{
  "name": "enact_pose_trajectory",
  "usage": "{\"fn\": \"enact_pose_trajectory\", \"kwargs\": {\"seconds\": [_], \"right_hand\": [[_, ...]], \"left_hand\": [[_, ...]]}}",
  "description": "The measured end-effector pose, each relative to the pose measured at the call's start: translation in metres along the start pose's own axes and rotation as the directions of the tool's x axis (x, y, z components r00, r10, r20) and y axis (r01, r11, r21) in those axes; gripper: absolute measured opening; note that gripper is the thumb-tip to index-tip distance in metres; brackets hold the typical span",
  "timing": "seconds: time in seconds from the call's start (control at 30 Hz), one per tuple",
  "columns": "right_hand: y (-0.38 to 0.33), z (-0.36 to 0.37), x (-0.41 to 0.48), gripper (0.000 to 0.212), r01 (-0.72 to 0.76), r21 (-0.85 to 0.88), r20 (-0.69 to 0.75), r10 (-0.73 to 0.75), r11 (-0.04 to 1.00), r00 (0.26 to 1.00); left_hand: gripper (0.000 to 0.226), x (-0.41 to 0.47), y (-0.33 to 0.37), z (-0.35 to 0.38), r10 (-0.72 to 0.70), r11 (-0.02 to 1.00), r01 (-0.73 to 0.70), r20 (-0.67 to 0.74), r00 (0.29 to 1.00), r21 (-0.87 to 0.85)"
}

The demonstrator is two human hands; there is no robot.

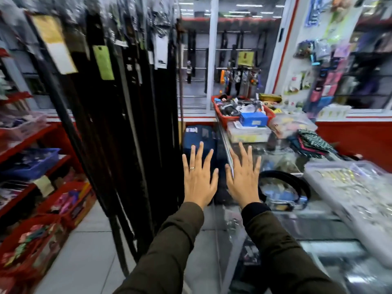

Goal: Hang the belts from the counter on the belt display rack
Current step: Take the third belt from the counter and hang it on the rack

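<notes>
My left hand (199,179) and my right hand (244,179) are stretched out side by side in front of me, palms down, fingers spread, holding nothing. A black belt (297,183) lies coiled in a loop on the glass counter (318,213), just right of my right hand. The belt display rack (127,102) stands to the left of my hands, hung with several long black belts with paper tags. My left hand hovers beside the rack's right edge, above the floor gap. My right hand hovers over the counter's left edge.
A red basket (231,118) of small goods, a blue box (253,119) and folded cloth (311,143) sit farther back on the counter. A clear plastic tray (350,187) lies at its right. Red shelves (31,141) with baskets line the left. White floor tiles (95,251) lie below.
</notes>
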State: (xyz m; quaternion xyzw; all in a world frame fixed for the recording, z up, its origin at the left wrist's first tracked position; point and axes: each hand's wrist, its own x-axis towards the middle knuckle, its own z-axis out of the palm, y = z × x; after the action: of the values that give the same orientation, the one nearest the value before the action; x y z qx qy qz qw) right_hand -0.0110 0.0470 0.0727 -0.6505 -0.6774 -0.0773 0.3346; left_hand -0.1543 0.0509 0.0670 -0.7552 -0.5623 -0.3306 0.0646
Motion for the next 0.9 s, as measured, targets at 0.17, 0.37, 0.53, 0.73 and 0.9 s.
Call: {"fn": "enact_pose_trajectory", "kwargs": {"seconds": [0.17,0.37,0.53,0.73,0.9], "right_hand": [[0.079,-0.014,-0.028,0.058,-0.151,-0.111,0.100,0.162,0.982,0.982],[0.160,-0.028,-0.043,0.061,-0.238,-0.432,0.356,0.407,0.870,0.841],[0.186,-0.033,-0.042,0.042,-0.163,-0.477,0.505,0.421,0.864,0.754],[0.195,-0.034,-0.042,0.039,-0.089,-0.348,0.556,0.282,0.933,0.782],[0.192,-0.042,-0.040,0.034,-0.120,-0.200,0.605,0.219,0.972,0.765]], "left_hand": [[0.058,-0.008,0.047,0.056,0.107,0.993,-0.099,0.161,0.981,-0.058],[0.066,-0.005,0.094,0.125,0.321,0.947,-0.259,0.490,0.810,-0.191],[0.063,-0.003,0.123,0.151,0.337,0.935,-0.318,0.665,0.666,-0.155],[0.040,-0.003,0.131,0.143,0.267,0.948,-0.314,0.668,0.695,-0.052],[0.034,-0.007,0.113,0.131,0.290,0.951,-0.298,0.583,0.759,-0.086]]}}
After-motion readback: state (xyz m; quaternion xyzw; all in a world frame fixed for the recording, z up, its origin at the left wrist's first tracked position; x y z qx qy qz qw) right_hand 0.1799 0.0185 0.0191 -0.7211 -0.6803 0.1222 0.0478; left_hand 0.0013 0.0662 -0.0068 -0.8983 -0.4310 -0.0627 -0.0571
